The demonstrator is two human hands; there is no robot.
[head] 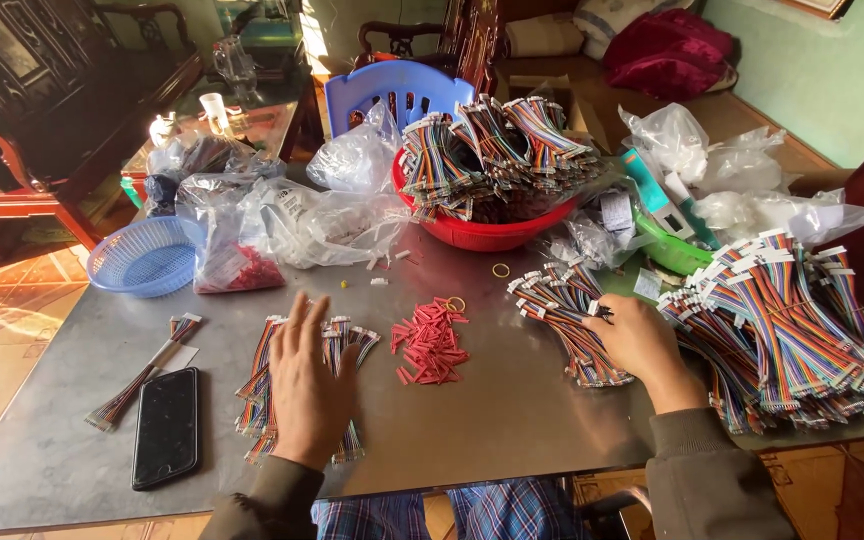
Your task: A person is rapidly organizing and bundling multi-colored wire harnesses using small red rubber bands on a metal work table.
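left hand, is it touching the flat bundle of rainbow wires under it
Touching. The head view shows the left hand lying palm-down flat on the bundle of rainbow wires, with no gap.

left hand [309,385] flat on ribbon cables [257,385] | right hand [640,342] on cable bundle [564,310]

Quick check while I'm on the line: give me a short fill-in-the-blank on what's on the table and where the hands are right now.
1. The left hand lies flat on a bundle of rainbow ribbon cables, right of a black ____.
2. The right hand touches another cable bundle in front of a ____ basin full of cables.
3. Between the hands lies a pile of small ____ connectors.

Missing: phone; red; red
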